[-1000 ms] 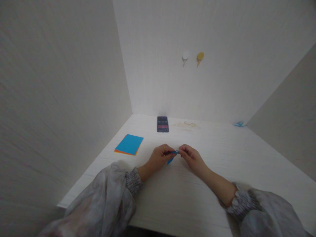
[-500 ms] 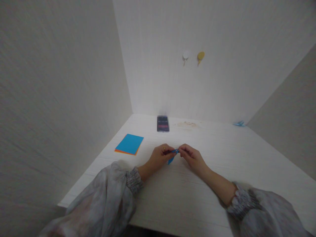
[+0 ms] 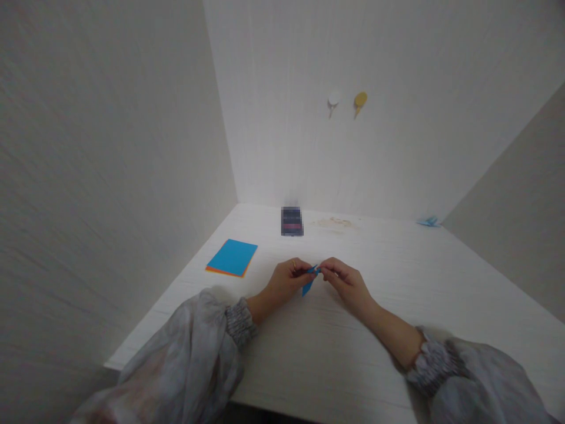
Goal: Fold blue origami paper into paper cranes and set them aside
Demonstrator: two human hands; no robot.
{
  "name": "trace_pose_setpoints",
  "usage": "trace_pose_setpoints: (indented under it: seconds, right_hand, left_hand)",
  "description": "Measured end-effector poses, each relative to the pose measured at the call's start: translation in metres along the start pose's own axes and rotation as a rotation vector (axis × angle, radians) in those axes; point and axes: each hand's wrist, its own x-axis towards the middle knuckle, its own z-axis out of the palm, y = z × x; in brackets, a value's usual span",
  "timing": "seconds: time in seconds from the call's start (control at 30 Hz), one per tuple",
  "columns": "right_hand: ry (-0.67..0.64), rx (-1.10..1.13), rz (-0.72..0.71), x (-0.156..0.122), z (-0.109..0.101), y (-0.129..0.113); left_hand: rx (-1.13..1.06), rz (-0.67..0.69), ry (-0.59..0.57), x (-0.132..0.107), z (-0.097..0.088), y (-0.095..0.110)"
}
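Now pale walls (image 3: 282,118) flank your surface (image 3: 397,265); left hand (image 3: 285,280) and right hand (image 3: 348,282) pinch blue paper (image 3: 308,288), since shifted slightly rightward.

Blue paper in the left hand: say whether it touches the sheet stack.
Apart: the head view shows white tabletop and the left hand between the blue paper and the sheet stack.
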Motion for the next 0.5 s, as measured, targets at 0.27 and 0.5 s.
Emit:
trace_pose_setpoints:
  seconds: [0.27,0.5]
  right_hand:
    - [0.062,-0.033,0.012,0.0004,0.0025,0.0009]
    - [0.063,-0.021,0.000,0.0003,0.0017,-0.0012]
  left_hand:
    - [0.068,0.037,-0.006,-0.0002,-0.0006,-0.0014]
    - [0.054,0.023,0.000,-0.0005,0.0005,0.0001]
